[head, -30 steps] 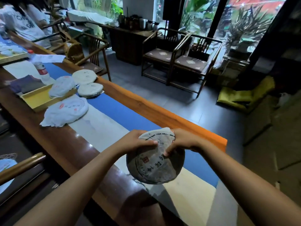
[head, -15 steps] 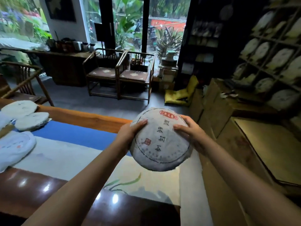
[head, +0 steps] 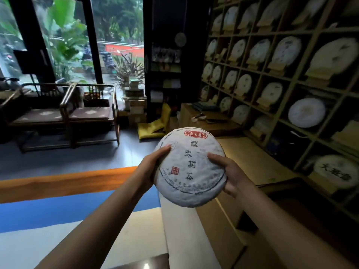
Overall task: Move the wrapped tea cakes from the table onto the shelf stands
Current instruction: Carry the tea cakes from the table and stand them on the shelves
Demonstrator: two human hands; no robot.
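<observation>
The view swings right and the shelf (head: 281, 78) fills the right side now, a wall of square compartments where a second ago there were only chairs and windows; the other wrapped cakes that lay on the desk (head: 58, 183) have slipped out of sight to the left. That tells me the carry is under way: the person has turned from the desk toward the stands, and placing is the step ahead, not yet begun. Most compartments I can make out already hold a pale round cake propped on a wooden stand, too many and too blurred at the far end to count exactly; a few dark cells low on the right look free, though I cannot be sure. Two chairs (head: 64, 113) stand by the window. One tea cake (head: 191, 167) is in play, held upright over the desk's end, face toward the camera. Two hands carry it: left hand (head: 149, 169) gripping its left rim, right hand (head: 231, 175) cupping the right rim, both closed firmly on it.
</observation>
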